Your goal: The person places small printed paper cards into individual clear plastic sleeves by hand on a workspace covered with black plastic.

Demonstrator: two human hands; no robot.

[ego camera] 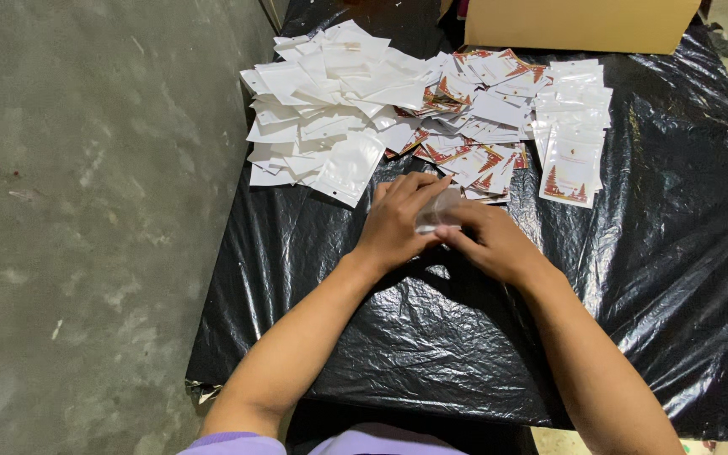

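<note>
Both hands meet over the middle of a table, fingers pressed together on a small clear pouch (436,211) held between them. Left hand (398,223) curls over the pouch from the left, its fingers closed along the top edge; right hand (489,243) pinches the right end from below, thumb and fingertips touching the plastic. How far the pouch itself is opened cannot be told.

Under the hands lies crinkled black plastic sheet (650,253) covering the table. Just beyond the fingertips, a loose heap of printed red-and-white pouches (473,160) spreads out. Left of that, a bigger heap of plain white pouches (330,109) fans toward the table's edge. Right of the grip, a neater stack (573,143) of printed pouches sits apart. Farthest back, a cardboard box (579,24) stands at the table's far edge. Grey concrete floor (86,211) fills the left.
</note>
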